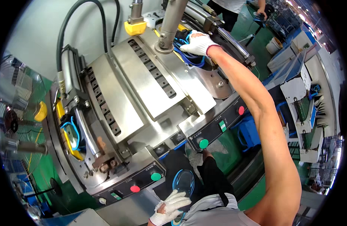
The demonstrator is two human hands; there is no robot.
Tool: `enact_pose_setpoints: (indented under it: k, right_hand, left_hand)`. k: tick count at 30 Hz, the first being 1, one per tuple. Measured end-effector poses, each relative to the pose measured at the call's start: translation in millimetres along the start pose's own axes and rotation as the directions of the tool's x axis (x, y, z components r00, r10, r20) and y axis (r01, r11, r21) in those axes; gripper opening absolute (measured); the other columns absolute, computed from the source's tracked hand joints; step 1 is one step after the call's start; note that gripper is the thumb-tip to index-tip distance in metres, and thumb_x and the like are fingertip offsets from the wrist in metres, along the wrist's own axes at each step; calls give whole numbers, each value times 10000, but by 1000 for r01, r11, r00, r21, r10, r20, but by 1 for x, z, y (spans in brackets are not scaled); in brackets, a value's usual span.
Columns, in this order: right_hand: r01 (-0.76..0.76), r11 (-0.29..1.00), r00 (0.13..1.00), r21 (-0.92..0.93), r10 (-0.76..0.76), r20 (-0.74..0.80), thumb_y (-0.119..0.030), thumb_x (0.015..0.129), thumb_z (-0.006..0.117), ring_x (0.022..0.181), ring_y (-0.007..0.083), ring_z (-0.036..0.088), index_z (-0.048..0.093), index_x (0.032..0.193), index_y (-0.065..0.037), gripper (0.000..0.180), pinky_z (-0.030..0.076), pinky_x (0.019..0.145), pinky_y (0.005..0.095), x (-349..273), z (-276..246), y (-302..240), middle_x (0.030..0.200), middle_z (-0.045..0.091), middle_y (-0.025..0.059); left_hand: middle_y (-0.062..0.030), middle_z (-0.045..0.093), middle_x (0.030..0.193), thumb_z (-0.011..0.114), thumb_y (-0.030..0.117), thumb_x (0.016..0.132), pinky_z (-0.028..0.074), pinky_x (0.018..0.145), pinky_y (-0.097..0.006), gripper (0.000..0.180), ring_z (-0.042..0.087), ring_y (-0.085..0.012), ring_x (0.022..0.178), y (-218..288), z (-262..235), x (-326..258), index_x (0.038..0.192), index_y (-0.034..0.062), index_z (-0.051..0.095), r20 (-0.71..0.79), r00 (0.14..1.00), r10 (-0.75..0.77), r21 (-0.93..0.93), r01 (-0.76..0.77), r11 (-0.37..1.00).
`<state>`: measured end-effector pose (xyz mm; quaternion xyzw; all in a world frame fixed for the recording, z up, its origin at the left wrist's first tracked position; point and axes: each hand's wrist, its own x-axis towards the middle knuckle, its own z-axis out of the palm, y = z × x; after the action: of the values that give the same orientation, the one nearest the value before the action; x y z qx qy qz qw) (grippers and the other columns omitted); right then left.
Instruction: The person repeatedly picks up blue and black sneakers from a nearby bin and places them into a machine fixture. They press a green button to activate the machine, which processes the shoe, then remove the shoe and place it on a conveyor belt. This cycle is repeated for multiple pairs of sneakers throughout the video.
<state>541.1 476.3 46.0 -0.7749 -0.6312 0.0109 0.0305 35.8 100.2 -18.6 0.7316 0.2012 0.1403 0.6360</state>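
My left hand (pixel 169 208), in a white knit glove, is low in front of my body, its fingers across a black shoe with blue trim (pixel 184 181). The shoe's toe points away from me. My right arm stretches to the machine's far right station, where my gloved right hand (pixel 199 43) is closed on a black-and-blue shoe (pixel 188 56). That shoe sits among yellow pads behind a metal post (pixel 171 28), and the glove partly hides it. At the left station, another blue-trimmed shoe (pixel 70 132) sits between yellow pads (pixel 60 109), partly behind a cylinder rod.
The machine's steel covers (pixel 150 83) fill the middle. Green buttons (pixel 203 143) and red buttons (pixel 135 188) line its front panels. A yellow pressing block (pixel 135 28) hangs above. Another person (pixel 230 11) stands at the far right, near a white bucket (pixel 274 45).
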Motion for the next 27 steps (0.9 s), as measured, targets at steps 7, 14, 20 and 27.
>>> enact_pose_setpoints:
  k: [7, 14, 20, 27]
  right_hand:
    - [-28, 1000, 998, 4, 28, 60, -563, 812, 658, 1192, 369, 705, 762, 1168, 12, 685, 577, 994, 431, 1, -6, 7, 1279, 716, 251]
    - [13, 1000, 1000, 14, -14, 28, -619, 840, 679, 1206, 384, 694, 739, 1207, 42, 759, 561, 1027, 439, 8, -2, 8, 1299, 703, 267]
    - [-13, 996, 997, 94, 7, 72, -591, 884, 643, 1207, 349, 705, 738, 1265, 13, 721, 555, 1025, 428, -52, -46, -16, 1295, 728, 223]
    - [600, 675, 754, 429, -298, -586, -512, 989, 629, 1431, 464, 486, 535, 1504, -3, 731, 352, 1238, 544, -323, 37, -89, 1517, 544, 256]
  left_hand:
    - [-169, 703, 1340, 484, 568, 1063, 400, 1207, -566, 623, 566, -412, 1404, -7, -9, 6, 1331, 60, 725, 78, 997, -6, -6, 7, 1000]
    - [-127, 659, 1411, 668, 80, 754, 257, 1292, -595, 666, 477, -384, 1485, -15, 10, -3, 1420, 82, 641, 160, 987, -21, 67, 11, 998]
    - [-143, 682, 1388, 680, 207, 857, 236, 1294, -603, 543, 489, -428, 1469, 2, 22, -3, 1382, 70, 668, 58, 993, -107, 125, 100, 987]
    - [-107, 741, 1302, 794, 73, 800, 326, 1265, -545, 477, 556, -391, 1416, 1, 37, 0, 1273, 78, 730, 6, 996, -86, 232, 82, 969]
